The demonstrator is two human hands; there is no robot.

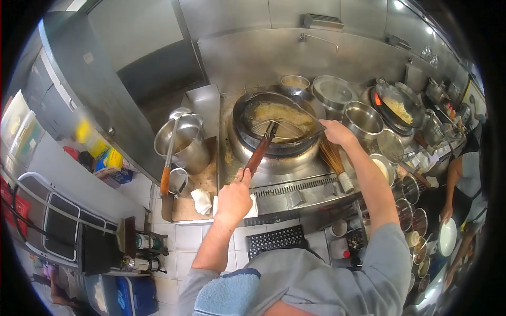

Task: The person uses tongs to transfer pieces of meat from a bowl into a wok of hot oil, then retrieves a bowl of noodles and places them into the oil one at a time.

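My left hand [233,197] grips the brown wooden handle of a wire strainer ladle [261,149], whose mesh head dips into the big black wok [274,124] holding frothy yellow oil and pale food. My right hand [337,131] rests on the wok's right rim, fingers closed around something thin there; what exactly it holds is unclear. A bamboo whisk brush [334,160] lies just below that hand on the steel stove top.
A steel pot [187,142] with a long ladle stands left of the wok. Metal bowls, pots and a second wok [395,108] crowd the right. Small sauce bowls [408,197] line the counter edge. Another person holding a white plate [448,237] stands at the far right.
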